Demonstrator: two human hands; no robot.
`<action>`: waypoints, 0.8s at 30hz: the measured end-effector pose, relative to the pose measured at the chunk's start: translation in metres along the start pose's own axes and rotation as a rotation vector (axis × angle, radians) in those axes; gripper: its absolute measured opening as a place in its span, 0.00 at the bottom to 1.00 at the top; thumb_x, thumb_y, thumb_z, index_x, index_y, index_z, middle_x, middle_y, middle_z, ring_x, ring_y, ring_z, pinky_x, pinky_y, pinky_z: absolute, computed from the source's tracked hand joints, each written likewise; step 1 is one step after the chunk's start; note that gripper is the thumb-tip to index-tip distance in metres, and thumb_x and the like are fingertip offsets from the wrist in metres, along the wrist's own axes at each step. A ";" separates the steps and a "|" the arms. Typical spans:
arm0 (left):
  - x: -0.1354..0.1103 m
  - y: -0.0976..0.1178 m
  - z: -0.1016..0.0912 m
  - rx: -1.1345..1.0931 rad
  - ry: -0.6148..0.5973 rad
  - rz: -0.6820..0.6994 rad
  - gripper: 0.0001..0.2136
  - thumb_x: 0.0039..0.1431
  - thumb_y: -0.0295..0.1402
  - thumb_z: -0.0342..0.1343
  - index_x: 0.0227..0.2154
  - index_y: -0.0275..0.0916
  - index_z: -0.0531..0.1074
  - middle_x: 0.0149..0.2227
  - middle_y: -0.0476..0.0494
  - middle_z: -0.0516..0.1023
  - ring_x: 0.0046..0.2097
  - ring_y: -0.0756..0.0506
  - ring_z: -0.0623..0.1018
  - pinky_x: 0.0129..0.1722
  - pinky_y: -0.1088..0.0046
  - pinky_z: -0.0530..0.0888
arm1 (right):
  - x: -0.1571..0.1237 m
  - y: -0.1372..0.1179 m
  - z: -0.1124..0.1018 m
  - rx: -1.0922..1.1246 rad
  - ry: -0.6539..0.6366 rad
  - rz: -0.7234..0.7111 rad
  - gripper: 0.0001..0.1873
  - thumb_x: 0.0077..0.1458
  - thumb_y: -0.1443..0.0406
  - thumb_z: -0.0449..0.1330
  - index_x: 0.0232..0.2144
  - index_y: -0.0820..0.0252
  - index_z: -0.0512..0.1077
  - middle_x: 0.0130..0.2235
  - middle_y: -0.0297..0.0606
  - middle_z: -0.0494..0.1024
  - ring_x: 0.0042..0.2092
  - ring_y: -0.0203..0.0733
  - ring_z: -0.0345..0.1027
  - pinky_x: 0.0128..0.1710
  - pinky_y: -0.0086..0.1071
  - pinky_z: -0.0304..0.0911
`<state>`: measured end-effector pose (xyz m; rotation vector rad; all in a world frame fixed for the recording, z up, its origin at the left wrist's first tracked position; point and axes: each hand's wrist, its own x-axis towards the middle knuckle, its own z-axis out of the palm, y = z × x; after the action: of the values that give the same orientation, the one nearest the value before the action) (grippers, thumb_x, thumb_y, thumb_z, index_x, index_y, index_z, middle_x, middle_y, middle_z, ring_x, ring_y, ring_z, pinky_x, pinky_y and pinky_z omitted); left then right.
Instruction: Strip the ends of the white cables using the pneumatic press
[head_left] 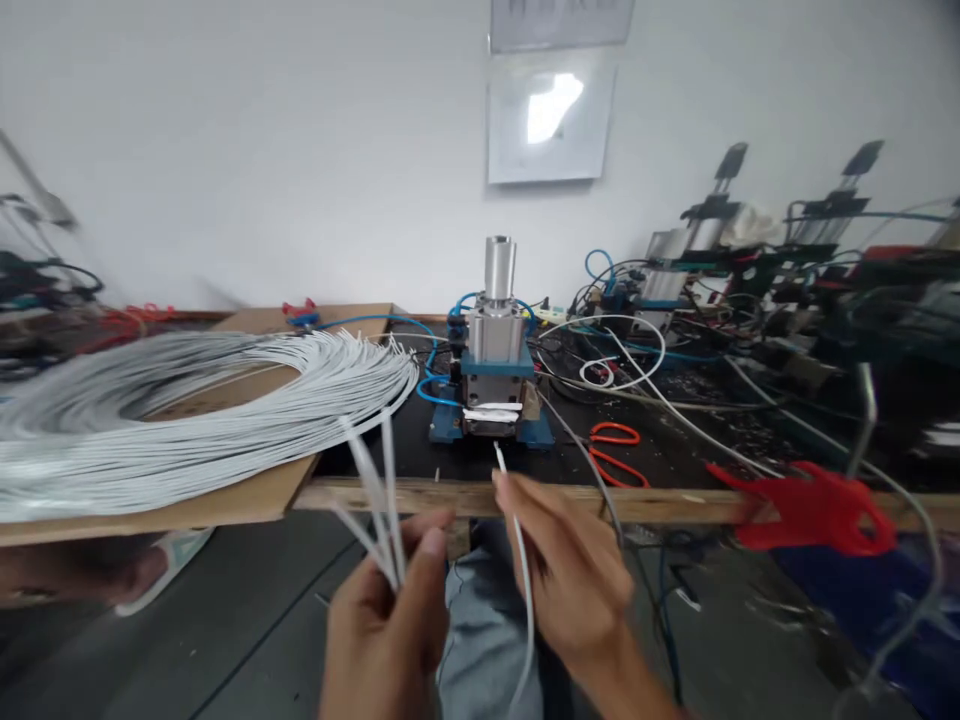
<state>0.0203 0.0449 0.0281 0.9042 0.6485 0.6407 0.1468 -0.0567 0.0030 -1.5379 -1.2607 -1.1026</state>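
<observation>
My left hand (394, 625) is closed around several short white cable lengths (391, 480), their upper ends fanned out and blurred. In my right hand (570, 575) a white cable (528, 610) is pinched close to its tip, with the rest hanging down over my lap. That tip points at the front of a small pneumatic press (495, 340) with a metal cylinder on top and a blue base. A little space separates the tip from the press. White strips (493, 412) run across the press's front.
A large coil of white cable (345, 385) lies on cardboard (247, 522) at the left. Orange-handled scissors (616, 455) rest right of the press. A red plastic piece (817, 510) sits at the table edge (675, 503). More presses (664, 270) stand farther right. A person's foot (154, 580) shows below left.
</observation>
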 end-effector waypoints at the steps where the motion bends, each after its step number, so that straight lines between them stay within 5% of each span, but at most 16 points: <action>1: -0.004 -0.002 0.006 0.035 -0.062 -0.005 0.32 0.40 0.54 0.78 0.42 0.33 0.84 0.14 0.59 0.58 0.17 0.57 0.57 0.17 0.83 0.52 | -0.002 -0.015 -0.008 0.031 -0.017 -0.025 0.14 0.69 0.76 0.57 0.53 0.69 0.76 0.47 0.48 0.85 0.51 0.39 0.80 0.53 0.28 0.73; 4: -0.018 -0.002 0.015 0.039 -0.205 0.006 0.28 0.44 0.54 0.77 0.37 0.34 0.84 0.15 0.56 0.61 0.18 0.56 0.58 0.18 0.81 0.54 | -0.010 -0.050 -0.028 0.099 -0.003 0.028 0.17 0.69 0.75 0.58 0.57 0.66 0.75 0.49 0.44 0.85 0.54 0.36 0.78 0.58 0.28 0.70; 7: -0.035 0.000 0.019 -0.040 -0.210 0.020 0.22 0.44 0.50 0.78 0.31 0.36 0.82 0.16 0.55 0.63 0.19 0.56 0.59 0.19 0.81 0.56 | -0.013 -0.062 -0.039 0.160 -0.006 0.061 0.19 0.68 0.77 0.58 0.59 0.65 0.74 0.50 0.43 0.84 0.55 0.35 0.77 0.58 0.29 0.70; 12: -0.051 0.001 0.022 -0.092 -0.111 0.088 0.19 0.42 0.46 0.80 0.30 0.37 0.83 0.20 0.53 0.69 0.20 0.57 0.59 0.21 0.83 0.58 | -0.013 -0.053 -0.048 0.205 -0.061 -0.056 0.18 0.69 0.77 0.55 0.58 0.69 0.73 0.51 0.47 0.84 0.56 0.38 0.77 0.57 0.30 0.72; 16: -0.051 -0.001 0.017 -0.069 -0.134 0.155 0.17 0.46 0.44 0.79 0.31 0.38 0.83 0.23 0.50 0.73 0.24 0.55 0.67 0.24 0.84 0.65 | -0.009 -0.053 -0.045 0.220 -0.047 -0.074 0.19 0.68 0.77 0.56 0.59 0.70 0.73 0.51 0.47 0.84 0.55 0.41 0.79 0.53 0.31 0.76; 20: -0.047 -0.006 0.011 -0.011 -0.159 0.185 0.16 0.51 0.46 0.76 0.32 0.39 0.83 0.23 0.49 0.74 0.22 0.56 0.64 0.22 0.83 0.62 | -0.006 -0.055 -0.045 0.254 -0.055 -0.072 0.24 0.68 0.75 0.57 0.65 0.67 0.68 0.52 0.46 0.84 0.55 0.43 0.79 0.49 0.32 0.79; 24: -0.044 -0.014 0.004 0.085 -0.138 0.166 0.19 0.51 0.49 0.75 0.32 0.36 0.85 0.18 0.51 0.67 0.21 0.55 0.62 0.20 0.83 0.59 | -0.032 -0.039 -0.087 0.109 -0.196 0.073 0.28 0.67 0.74 0.59 0.66 0.55 0.68 0.53 0.39 0.84 0.52 0.45 0.81 0.50 0.35 0.80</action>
<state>-0.0017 0.0037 0.0279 1.0797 0.4827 0.6955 0.0944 -0.1427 -0.0021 -1.6255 -1.3609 -0.8389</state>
